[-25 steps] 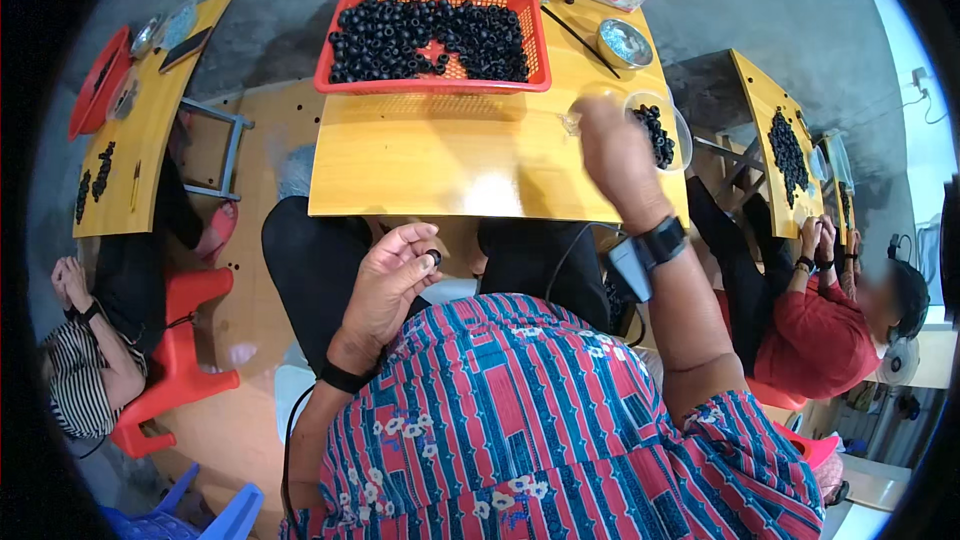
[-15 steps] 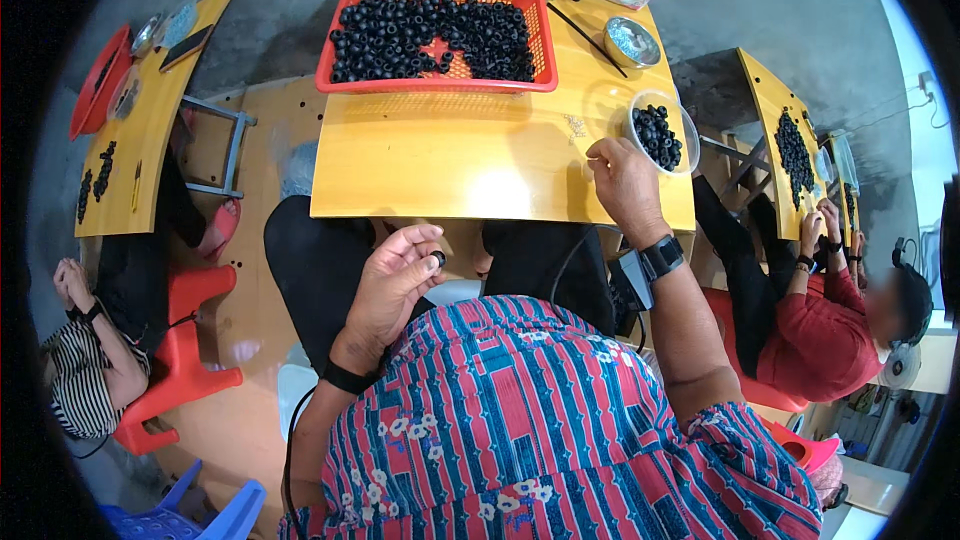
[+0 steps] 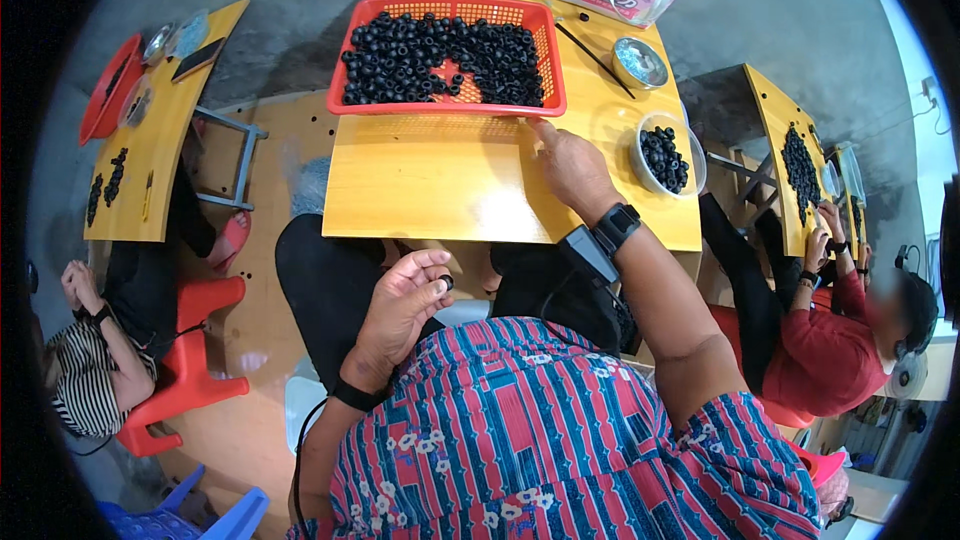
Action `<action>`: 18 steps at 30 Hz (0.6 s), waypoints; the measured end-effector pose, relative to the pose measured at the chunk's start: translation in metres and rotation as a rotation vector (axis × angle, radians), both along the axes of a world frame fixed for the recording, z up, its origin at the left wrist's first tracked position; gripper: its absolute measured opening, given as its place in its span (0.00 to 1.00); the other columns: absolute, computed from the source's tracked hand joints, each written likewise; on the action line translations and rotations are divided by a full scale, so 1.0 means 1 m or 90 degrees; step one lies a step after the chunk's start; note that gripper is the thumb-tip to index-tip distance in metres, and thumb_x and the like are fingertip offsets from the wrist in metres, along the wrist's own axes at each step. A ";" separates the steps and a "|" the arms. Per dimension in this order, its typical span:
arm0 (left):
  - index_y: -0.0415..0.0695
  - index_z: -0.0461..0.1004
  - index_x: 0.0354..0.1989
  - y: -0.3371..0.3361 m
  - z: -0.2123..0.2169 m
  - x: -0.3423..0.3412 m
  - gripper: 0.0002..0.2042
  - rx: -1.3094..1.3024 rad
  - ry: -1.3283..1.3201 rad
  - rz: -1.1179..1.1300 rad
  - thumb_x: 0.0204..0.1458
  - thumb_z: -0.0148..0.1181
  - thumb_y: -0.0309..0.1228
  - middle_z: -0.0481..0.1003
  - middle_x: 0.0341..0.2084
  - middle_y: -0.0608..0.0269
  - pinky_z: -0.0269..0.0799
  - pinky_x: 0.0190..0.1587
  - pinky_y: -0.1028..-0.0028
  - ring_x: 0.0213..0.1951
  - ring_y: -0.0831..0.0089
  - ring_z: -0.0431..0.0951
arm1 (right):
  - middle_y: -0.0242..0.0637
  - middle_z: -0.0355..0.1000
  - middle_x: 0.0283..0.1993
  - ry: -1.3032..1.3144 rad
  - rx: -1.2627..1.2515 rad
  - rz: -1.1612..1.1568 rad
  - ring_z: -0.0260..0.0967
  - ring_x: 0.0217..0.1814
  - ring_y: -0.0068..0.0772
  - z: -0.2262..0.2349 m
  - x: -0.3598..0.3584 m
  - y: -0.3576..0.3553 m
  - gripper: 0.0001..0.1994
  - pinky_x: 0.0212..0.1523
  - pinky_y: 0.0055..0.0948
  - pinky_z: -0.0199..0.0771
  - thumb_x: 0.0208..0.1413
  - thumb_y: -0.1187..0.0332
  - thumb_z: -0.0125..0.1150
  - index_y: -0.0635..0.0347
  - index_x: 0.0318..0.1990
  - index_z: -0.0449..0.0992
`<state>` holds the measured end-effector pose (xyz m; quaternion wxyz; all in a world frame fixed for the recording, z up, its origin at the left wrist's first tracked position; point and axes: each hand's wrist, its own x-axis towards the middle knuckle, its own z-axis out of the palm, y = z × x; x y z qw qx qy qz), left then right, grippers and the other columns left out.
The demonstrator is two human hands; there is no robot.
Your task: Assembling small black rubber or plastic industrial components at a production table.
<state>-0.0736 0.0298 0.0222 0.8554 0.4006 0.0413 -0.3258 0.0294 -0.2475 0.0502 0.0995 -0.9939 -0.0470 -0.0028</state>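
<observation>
The right hand [image 3: 572, 168], fingers loosely open and empty, has been moved from the clear bowl [image 3: 668, 155] to the red basket [image 3: 445, 105], while a small black ring [image 3: 446, 283] is kept pinched in the left hand [image 3: 400, 315] below the basket, so another piece seems about to be fetched.

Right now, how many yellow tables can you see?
3: the middle table under the red basket, one at the left, one at the right edge. More may be out of view.

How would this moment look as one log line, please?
left hand: pinches small black ring over lap | right hand: on yellow table, reaching to red basket of black rings | clear bowl: part-filled
</observation>
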 end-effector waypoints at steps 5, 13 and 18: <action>0.38 0.67 0.51 0.000 0.004 0.000 0.16 -0.008 0.014 0.020 0.53 0.56 0.20 0.70 0.35 0.67 0.72 0.42 0.79 0.37 0.81 0.72 | 0.51 0.74 0.34 0.013 -0.031 -0.003 0.72 0.38 0.53 -0.010 0.007 0.002 0.20 0.38 0.45 0.72 0.52 0.72 0.49 0.57 0.55 0.65; 0.41 0.66 0.51 0.000 0.003 0.000 0.16 -0.001 -0.003 0.011 0.54 0.55 0.21 0.70 0.36 0.68 0.72 0.44 0.78 0.38 0.80 0.72 | 0.53 0.74 0.36 0.024 0.066 -0.023 0.72 0.38 0.53 0.003 -0.013 -0.001 0.18 0.41 0.46 0.71 0.53 0.71 0.48 0.59 0.53 0.66; 0.41 0.66 0.51 -0.002 0.002 0.000 0.16 -0.004 -0.008 -0.008 0.54 0.54 0.21 0.70 0.36 0.68 0.72 0.43 0.77 0.38 0.80 0.72 | 0.51 0.74 0.33 0.019 -0.015 0.021 0.73 0.36 0.52 0.006 -0.002 0.005 0.19 0.37 0.45 0.73 0.53 0.72 0.47 0.60 0.54 0.65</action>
